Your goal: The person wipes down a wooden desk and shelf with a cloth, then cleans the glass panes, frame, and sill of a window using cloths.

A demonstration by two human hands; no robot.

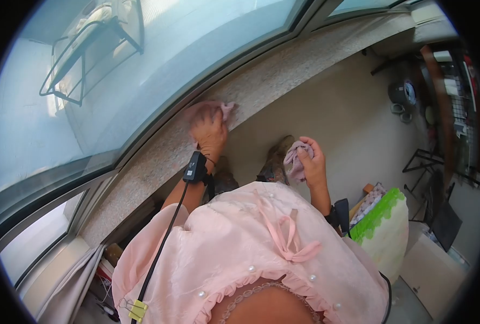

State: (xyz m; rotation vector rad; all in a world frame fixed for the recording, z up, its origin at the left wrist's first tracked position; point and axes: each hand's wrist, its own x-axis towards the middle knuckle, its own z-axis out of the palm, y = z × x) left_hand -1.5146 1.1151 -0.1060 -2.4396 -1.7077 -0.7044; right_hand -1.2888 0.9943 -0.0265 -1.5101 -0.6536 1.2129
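Against the granite window sill (251, 89), my left hand (208, 129) presses down on a pink cloth (226, 108), fingers over it and close to the window frame. The cloth's edges stick out around the fingers; the part under the palm is hidden. My right hand (314, 162) is raised off to the right, above the floor and away from the sill. Its fingers and thumb close around a crumpled mauve cloth (294, 162).
A large glass window (159, 70) runs along the left, with a metal rack (83, 65) behind it. To the right are a white panel with a green edge (383, 227), a folding frame (424, 162) and a dark round object (402, 93) on the floor (337, 108). A curtain (70, 286) hangs lower left.
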